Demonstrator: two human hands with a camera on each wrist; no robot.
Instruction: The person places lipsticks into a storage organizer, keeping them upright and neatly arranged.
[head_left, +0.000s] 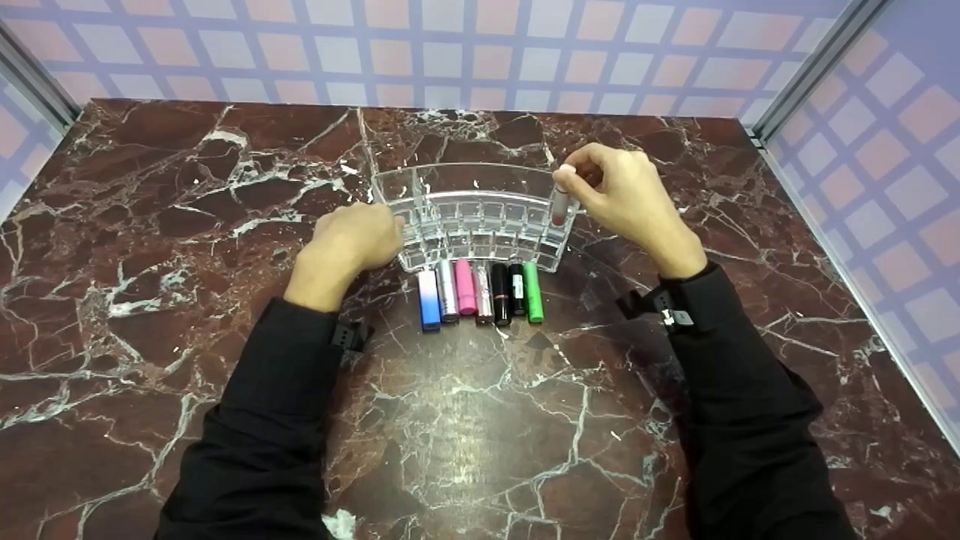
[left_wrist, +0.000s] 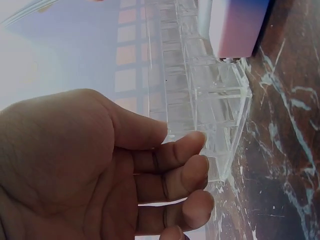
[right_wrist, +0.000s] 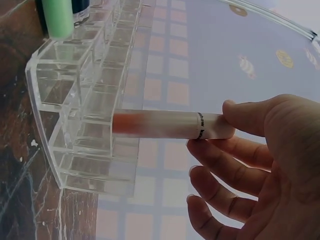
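In the head view, a curved clear acrylic organizer (head_left: 480, 196) with tiered compartments stands on the table. My right hand (head_left: 626, 191) pinches a whitish lipstick tube (right_wrist: 155, 124) with a reddish-orange end between thumb and index finger. The coloured end points down at a compartment by the organizer's right end; how far inside it sits is hard to tell. My left hand (head_left: 351, 240) is at the organizer's left end, fingers loosely bent. In the left wrist view its fingertips (left_wrist: 195, 172) overlap the clear plastic, and nothing shows between them; contact is unclear.
Several lipstick tubes lie side by side along the organizer's front edge, among them a blue-and-white one (head_left: 428, 300), a pink one (head_left: 465, 286) and a green one (head_left: 533, 292). The marbled table (head_left: 465, 435) meets checkered panels (head_left: 480, 52) behind and at the sides.
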